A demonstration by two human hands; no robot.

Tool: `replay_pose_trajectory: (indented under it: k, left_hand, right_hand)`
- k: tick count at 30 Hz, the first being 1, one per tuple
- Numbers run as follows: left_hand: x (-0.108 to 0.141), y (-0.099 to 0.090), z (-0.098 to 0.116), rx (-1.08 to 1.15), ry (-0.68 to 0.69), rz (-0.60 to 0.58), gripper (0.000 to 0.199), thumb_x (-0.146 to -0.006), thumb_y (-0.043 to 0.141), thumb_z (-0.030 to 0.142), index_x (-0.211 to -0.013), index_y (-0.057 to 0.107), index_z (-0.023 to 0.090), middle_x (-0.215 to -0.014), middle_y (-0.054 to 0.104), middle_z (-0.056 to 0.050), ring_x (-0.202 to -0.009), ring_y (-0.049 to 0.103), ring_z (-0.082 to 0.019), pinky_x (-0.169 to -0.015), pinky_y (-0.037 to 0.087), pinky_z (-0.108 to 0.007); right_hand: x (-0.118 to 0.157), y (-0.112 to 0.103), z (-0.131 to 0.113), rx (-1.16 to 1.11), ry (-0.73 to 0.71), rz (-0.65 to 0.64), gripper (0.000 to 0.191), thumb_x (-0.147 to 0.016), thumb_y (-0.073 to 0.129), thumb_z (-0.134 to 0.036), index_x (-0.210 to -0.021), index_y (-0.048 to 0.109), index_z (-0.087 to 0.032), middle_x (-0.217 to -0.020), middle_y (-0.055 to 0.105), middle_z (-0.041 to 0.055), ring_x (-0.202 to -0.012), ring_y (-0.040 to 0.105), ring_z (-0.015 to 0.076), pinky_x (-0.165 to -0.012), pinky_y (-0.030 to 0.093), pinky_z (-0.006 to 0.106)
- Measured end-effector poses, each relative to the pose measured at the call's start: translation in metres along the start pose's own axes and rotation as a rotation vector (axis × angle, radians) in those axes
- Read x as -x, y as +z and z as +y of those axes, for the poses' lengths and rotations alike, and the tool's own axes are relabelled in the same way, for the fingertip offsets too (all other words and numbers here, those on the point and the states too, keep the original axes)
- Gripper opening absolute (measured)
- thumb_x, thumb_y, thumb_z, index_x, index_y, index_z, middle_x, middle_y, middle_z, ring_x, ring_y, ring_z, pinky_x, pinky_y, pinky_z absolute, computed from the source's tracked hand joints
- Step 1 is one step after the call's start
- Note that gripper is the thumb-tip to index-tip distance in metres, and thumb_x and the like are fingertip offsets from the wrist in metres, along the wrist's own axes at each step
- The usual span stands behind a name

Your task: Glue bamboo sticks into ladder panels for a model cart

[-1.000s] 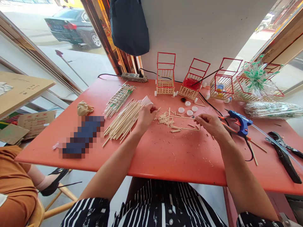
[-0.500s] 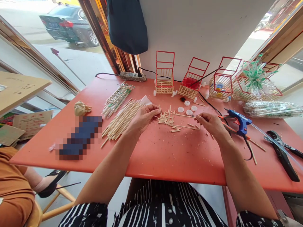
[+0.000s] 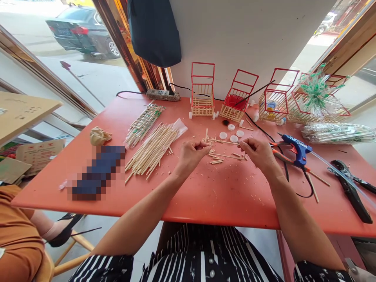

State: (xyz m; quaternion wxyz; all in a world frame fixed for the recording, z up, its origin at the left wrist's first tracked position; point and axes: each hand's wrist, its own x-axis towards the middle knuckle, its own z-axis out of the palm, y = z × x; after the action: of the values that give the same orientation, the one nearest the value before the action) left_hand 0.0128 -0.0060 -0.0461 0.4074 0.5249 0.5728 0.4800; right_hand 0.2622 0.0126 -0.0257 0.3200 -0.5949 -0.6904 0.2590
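Over the red table, a small frame of thin wooden sticks (image 3: 225,141) stretches between my two hands. My left hand (image 3: 191,156) is closed in a pinch at its left end, with a short upright stick by the fingertips. At the right end, my right hand (image 3: 256,152) pinches the frame between thumb and fingers. Short cut stick pieces (image 3: 216,161) lie under and around the frame, part of the pile hidden by my left hand. White round caps (image 3: 234,138) lie just behind. To the left of my left hand is a bundle of long wooden sticks (image 3: 152,150).
Small stick carts with red edges (image 3: 202,105) stand along the back. A blue glue gun (image 3: 296,149) with its cord, pliers (image 3: 284,156) and a black-handled cutter (image 3: 352,196) lie right. A power strip (image 3: 163,94) sits back left. Someone in orange (image 3: 17,235) sits at left.
My left hand has moved right and slightly down, from the left of the short-stick pile to over it, closer to my right hand. My right hand stays nearly in place.
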Motion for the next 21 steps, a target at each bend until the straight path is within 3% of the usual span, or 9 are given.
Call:
replay_pose_trajectory:
  k: [8, 21]
  left_hand:
    - [0.001, 0.003, -0.001, -0.066, -0.004, 0.004, 0.018, -0.071, 0.077, 0.031, -0.061, 0.071, 0.017, -0.051, 0.041, 0.006, -0.054, 0.034, -0.01, -0.055, 0.025, -0.027]
    - [0.004, 0.003, 0.006, -0.13, -0.025, 0.026, 0.019, -0.075, 0.075, 0.022, -0.059, 0.066, 0.017, -0.053, 0.047, 0.005, -0.056, 0.04, -0.01, -0.058, 0.029, -0.026]
  right_hand:
    - [0.007, 0.007, -0.012, 0.028, -0.052, 0.046, 0.041, -0.092, 0.059, -0.058, -0.08, 0.071, -0.021, -0.069, 0.07, 0.0038, -0.055, 0.054, 0.0142, -0.055, 0.039, 0.028]
    - [0.012, 0.008, -0.02, 0.02, -0.066, 0.067, 0.034, -0.094, 0.06, -0.049, -0.082, 0.072, -0.02, -0.072, 0.071, 0.0041, -0.059, 0.058, 0.0143, -0.059, 0.044, 0.027]
